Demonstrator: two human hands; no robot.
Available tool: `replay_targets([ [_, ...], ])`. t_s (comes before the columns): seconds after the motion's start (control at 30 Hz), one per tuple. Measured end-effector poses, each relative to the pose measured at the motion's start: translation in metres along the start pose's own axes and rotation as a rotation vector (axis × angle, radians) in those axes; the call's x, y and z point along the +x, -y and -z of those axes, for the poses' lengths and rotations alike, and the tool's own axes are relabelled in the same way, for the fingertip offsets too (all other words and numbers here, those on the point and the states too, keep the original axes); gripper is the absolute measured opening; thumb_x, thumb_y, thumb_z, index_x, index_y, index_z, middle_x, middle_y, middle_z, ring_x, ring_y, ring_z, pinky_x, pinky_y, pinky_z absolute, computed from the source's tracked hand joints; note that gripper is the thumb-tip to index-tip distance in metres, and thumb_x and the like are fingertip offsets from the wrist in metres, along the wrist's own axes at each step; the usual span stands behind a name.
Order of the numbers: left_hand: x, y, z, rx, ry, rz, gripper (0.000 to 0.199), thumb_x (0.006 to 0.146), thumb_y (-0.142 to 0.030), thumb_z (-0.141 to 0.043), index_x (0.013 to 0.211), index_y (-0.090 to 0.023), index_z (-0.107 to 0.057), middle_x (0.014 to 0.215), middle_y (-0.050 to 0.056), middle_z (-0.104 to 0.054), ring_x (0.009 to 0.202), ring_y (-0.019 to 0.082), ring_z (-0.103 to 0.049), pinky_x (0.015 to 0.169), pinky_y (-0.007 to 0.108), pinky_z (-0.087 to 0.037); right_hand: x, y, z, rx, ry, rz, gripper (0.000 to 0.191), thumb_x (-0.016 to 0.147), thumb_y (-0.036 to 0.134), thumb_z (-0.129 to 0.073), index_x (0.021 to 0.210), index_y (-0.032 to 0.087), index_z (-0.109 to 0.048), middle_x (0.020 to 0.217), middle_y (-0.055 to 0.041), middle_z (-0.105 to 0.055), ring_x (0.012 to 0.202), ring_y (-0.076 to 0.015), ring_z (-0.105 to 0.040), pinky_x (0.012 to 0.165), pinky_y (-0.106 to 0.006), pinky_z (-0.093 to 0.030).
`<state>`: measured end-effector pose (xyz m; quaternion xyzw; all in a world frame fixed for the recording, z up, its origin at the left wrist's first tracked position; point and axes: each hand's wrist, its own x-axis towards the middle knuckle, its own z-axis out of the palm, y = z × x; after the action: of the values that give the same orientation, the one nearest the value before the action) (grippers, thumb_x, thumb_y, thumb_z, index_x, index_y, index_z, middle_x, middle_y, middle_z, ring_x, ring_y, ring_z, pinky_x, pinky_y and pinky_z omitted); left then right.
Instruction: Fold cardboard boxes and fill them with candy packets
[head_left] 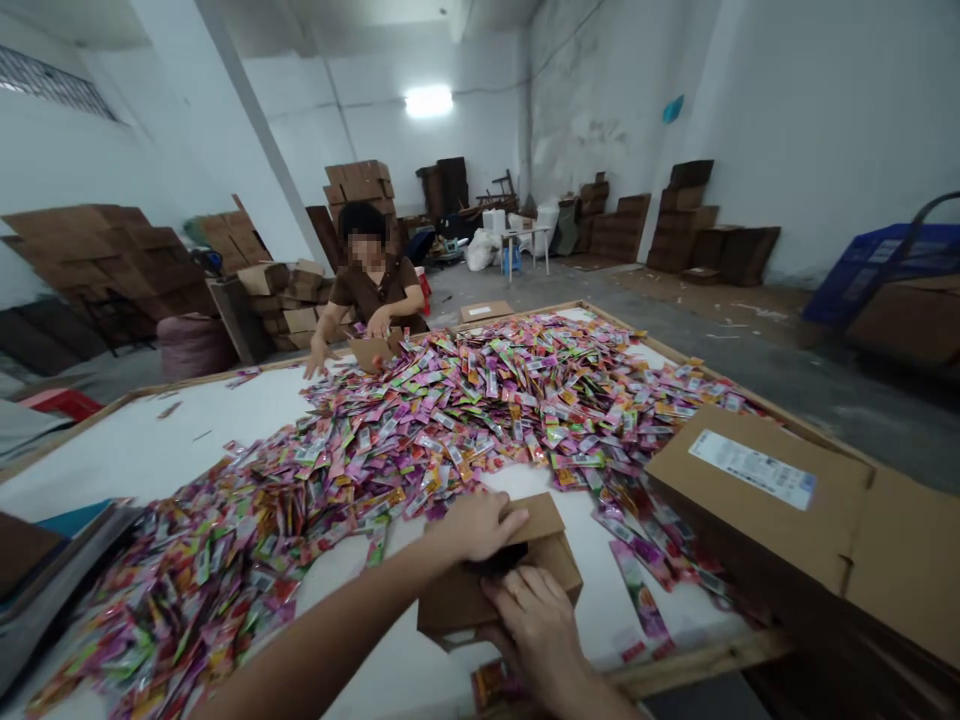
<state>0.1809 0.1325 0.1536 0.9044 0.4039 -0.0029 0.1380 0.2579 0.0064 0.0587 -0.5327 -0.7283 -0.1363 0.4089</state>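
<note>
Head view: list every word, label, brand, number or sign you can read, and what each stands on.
Nothing can be read.
White label on the large cardboard box at right: printed, too blurred.
Packets: printed wrappers, too small.
Pale label on the flat box behind the packets: too small.

White wood-edged table [247,402] under heaped colourful packets [487,390] and a cardboard box [459,602]

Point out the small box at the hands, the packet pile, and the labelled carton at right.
Small box [456,602], head view: its near-left cardboard.
Packet pile [465,400], head view: middle of the heap.
Labelled carton [780,532], head view: bare part of its top.
</note>
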Motion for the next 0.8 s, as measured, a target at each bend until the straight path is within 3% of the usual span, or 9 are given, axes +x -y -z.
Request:
replay_targets([
  [0.1,-0.01,-0.002,-0.018,0.095,-0.044,0.043,0.06,0.09,-0.057,-0.031,0.103,-0.008,-0.062,0.095,0.021,-0.07,0.088,0.033,-0.066,0.077,0.042,-0.047,0.0,-0.001,-0.003,0.005,-0.037,0.048,0.029,0.086,0.042,-0.06,0.106,0.02,-0.064,0.088,-0.0046,-0.07,0.081,-0.0207,-0.059,0.077,-0.034,-0.041],
  [0.2,0.001,0.004,-0.024,0.124,-0.053,0.037,0.063,0.09,-0.058,-0.029,0.105,-0.006,-0.061,0.096,0.023,-0.069,0.092,0.035,-0.064,0.082,0.045,-0.045,0.003,-0.002,-0.011,-0.001,-0.034,0.042,0.026,0.087,0.038,-0.059,0.105,0.02,-0.065,0.089,-0.0053,-0.071,0.08,-0.0204,-0.059,0.076,-0.034,-0.04],
  [0.33,0.011,0.01,-0.017,0.106,-0.076,-0.013,0.061,0.09,-0.056,-0.031,0.106,-0.005,-0.06,0.098,0.023,-0.068,0.097,0.035,-0.062,0.088,0.047,-0.042,0.006,-0.003,-0.019,0.0,-0.057,-0.002,0.024,0.084,0.037,-0.064,0.102,0.02,-0.066,0.088,-0.0066,-0.071,0.078,-0.0211,-0.059,0.074,-0.035,-0.04],
  [0.43,-0.007,0.009,-0.003,0.035,-0.122,-0.107,0.053,0.086,-0.058,-0.045,0.114,-0.015,-0.057,0.112,0.013,-0.065,0.107,0.026,-0.057,0.094,0.037,-0.04,0.003,-0.011,-0.011,-0.013,-0.042,0.053,0.026,0.084,0.033,-0.064,0.106,0.02,-0.065,0.09,-0.0074,-0.07,0.081,-0.0223,-0.059,0.076,-0.036,-0.042],
  [0.5,-0.028,0.006,0.004,-0.025,-0.026,-0.188,0.072,0.072,-0.063,-0.061,0.131,-0.023,-0.047,0.127,0.011,-0.057,0.118,0.027,-0.05,0.101,0.039,-0.036,-0.001,-0.019,-0.001,0.004,0.013,0.107,0.031,0.084,0.032,-0.063,0.112,0.02,-0.063,0.091,-0.0074,-0.07,0.083,-0.0227,-0.06,0.076,-0.036,-0.044],
  [0.6,-0.054,-0.001,0.002,0.04,0.217,-0.188,0.14,0.034,-0.062,-0.083,0.149,-0.024,-0.014,0.146,0.023,-0.035,0.132,0.046,-0.03,0.103,0.061,-0.027,-0.01,-0.025,0.01,0.101,0.073,0.182,0.036,0.084,0.031,-0.063,0.118,0.021,-0.06,0.097,-0.0076,-0.07,0.089,-0.0226,-0.062,0.075,-0.036,-0.048],
  [0.63,-0.06,-0.005,-0.001,0.089,0.241,-0.156,0.153,0.024,-0.059,-0.085,0.15,-0.022,-0.007,0.148,0.027,-0.028,0.132,0.051,-0.026,0.102,0.066,-0.024,-0.011,-0.025,0.013,0.135,0.08,0.196,0.037,0.083,0.03,-0.063,0.119,0.021,-0.06,0.099,-0.0079,-0.071,0.091,-0.0228,-0.063,0.076,-0.036,-0.049],
  [0.7,-0.064,-0.009,-0.006,0.12,0.211,-0.103,0.156,0.021,-0.052,-0.087,0.15,-0.023,-0.006,0.148,0.029,-0.025,0.129,0.053,-0.029,0.1,0.066,-0.025,-0.009,-0.023,0.02,0.195,0.114,0.18,0.037,0.081,0.026,-0.063,0.118,0.021,-0.061,0.101,-0.0085,-0.071,0.093,-0.0238,-0.064,0.078,-0.037,-0.051],
  [0.8,-0.076,0.006,-0.004,0.008,0.148,-0.029,0.141,0.03,-0.045,-0.086,0.149,-0.029,-0.012,0.148,0.025,-0.029,0.128,0.048,-0.035,0.102,0.062,-0.028,0.011,-0.023,0.039,0.36,0.249,0.068,0.034,0.078,0.024,-0.064,0.112,0.024,-0.066,0.105,-0.0085,-0.07,0.098,-0.0243,-0.064,0.083,-0.038,-0.053],
])
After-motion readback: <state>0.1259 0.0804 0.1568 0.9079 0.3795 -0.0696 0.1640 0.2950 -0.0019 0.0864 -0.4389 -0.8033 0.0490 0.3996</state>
